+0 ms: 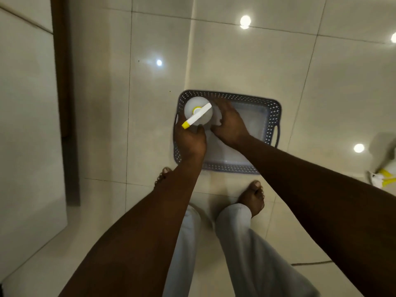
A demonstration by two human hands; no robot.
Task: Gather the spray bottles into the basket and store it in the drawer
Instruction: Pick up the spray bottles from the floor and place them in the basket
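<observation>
Your left hand (189, 140) grips a white spray bottle (198, 113) upright in the far-left corner of the grey basket (273, 116) on the tiled floor (235, 61); your right hand (229, 125) closes on a second bottle (216, 116) beside it; another bottle (382, 174) lies well apart, right.

The grey rectangular plastic basket (272, 116) with perforated walls and side handles sits on the tiled floor. A translucent white spray bottle (196, 110) with a white trigger head and yellow nozzle tip stands upright in the basket's far left corner, nozzle pointing toward the near left. A second white spray bottle with yellow parts (381, 176) lies on the floor well apart, to the right of the basket; it is blurred.
</observation>
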